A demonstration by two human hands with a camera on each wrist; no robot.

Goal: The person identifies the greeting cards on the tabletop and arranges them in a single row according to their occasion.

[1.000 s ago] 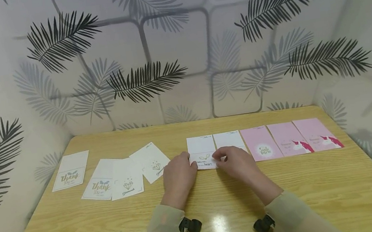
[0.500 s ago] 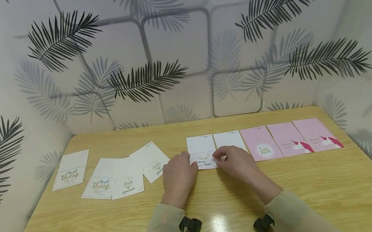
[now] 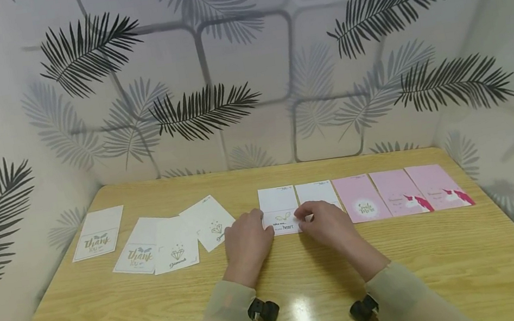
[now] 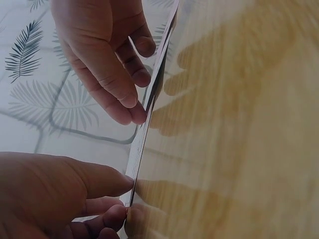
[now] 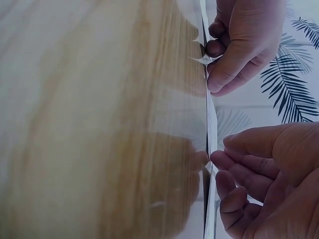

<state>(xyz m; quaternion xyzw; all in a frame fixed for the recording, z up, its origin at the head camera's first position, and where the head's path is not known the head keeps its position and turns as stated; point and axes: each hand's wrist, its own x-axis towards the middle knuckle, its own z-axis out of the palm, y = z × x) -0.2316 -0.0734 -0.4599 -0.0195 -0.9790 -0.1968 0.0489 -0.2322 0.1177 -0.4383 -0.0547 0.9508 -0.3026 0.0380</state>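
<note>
A white card with gold wings and "take me... heart" print [image 3: 281, 223] lies flat on the table between both hands. My left hand [image 3: 249, 239] rests at its left edge, thumb touching it. My right hand [image 3: 326, 225] touches its right side with a fingertip, thumb held apart from the finger. In the left wrist view the left hand [image 4: 55, 194] sits below the right hand [image 4: 102, 55], fingertips of both at the surface. The right wrist view has the right hand [image 5: 274, 174] below the left hand [image 5: 246, 45]. Another white card [image 3: 316, 194] is partly hidden behind the right hand.
To the right, a pink "smile more" card [image 3: 360, 195] and two pink unicorn cards [image 3: 396, 185] continue the row. Leftward lie two gold "thank you" cards [image 3: 98, 226] and two diamond cards [image 3: 175, 243], some overlapping and tilted. A leaf-patterned wall backs the wooden table [image 3: 136, 320].
Both hands and all the cards keep their places. Only the head view has shifted very slightly.
</note>
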